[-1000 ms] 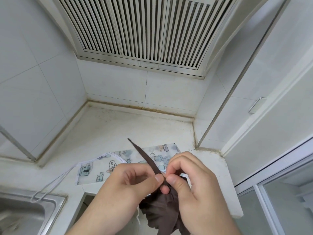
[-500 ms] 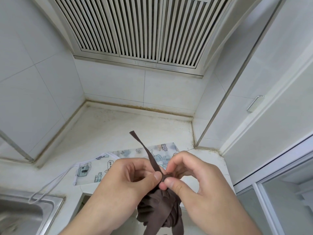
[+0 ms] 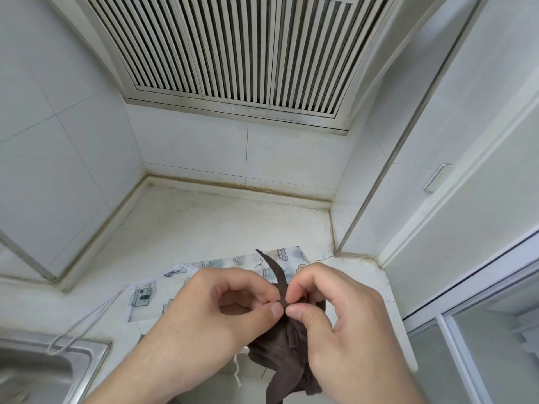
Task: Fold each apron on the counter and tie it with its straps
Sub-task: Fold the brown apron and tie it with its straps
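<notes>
Head: both hands (image 3: 221,313) (image 3: 344,322) pinch brown strap (image 3: 277,272) (thin, curved).

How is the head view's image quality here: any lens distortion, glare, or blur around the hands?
Head view: strong wide-angle bowing, plain in the curved slatted metal vent; lighting soft and even, no harsh glare or deep shadows; left hand and right hand reasonably sharp, their pinch on the dark brown fabric strap readable; brushed steel sink corner slightly soft at the frame edge.
</notes>
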Motion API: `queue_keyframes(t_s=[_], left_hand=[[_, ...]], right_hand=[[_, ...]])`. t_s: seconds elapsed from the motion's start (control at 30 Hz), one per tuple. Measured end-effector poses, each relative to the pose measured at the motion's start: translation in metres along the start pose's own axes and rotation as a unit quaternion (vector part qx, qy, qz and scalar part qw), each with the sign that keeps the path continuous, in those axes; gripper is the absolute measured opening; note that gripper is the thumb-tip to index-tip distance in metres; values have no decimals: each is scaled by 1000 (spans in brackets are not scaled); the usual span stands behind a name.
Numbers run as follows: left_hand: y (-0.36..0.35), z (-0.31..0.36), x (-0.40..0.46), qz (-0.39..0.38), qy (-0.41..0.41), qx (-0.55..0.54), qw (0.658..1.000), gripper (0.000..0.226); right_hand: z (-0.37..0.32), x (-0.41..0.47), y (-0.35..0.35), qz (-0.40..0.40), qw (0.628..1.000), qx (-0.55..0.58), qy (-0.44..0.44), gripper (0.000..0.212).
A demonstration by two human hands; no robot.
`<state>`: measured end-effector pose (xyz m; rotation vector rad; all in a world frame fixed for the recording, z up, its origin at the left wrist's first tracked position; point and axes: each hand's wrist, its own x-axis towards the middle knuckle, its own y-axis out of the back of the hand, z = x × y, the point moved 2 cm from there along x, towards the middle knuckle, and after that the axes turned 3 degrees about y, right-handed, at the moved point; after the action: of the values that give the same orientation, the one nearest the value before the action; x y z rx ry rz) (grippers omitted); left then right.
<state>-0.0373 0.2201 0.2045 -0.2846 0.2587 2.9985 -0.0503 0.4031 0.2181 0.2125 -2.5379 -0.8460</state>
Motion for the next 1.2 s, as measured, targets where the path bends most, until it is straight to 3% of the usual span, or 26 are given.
queue_keyframes(t_s=[0.13, 0.33, 0.5, 0.77, 0.93, 1.2], left_hand=[[1, 0, -2, -9, -8, 28, 1000, 10], [-5, -3, -8, 82, -77, 131, 985, 12], [-13, -10, -13, 146, -201, 238, 939, 2], [-21, -20, -19, 245, -278, 280, 886, 8], [-14, -24, -17, 256, -286, 322, 865, 10], [-8, -20, -5, 175, -239, 324, 899, 14]], right_hand=[[-3, 2, -1, 26, 999, -10, 25, 27], [-1, 0, -7, 33, 998, -29, 41, 29], [-2, -4, -18, 50, 997, -63, 21, 27], [-10, -6, -28, 64, 988, -141, -14, 25], [-16, -3, -25, -111, 981, -127, -99, 18], [-4, 3, -15, -179, 963, -5, -199, 28]])
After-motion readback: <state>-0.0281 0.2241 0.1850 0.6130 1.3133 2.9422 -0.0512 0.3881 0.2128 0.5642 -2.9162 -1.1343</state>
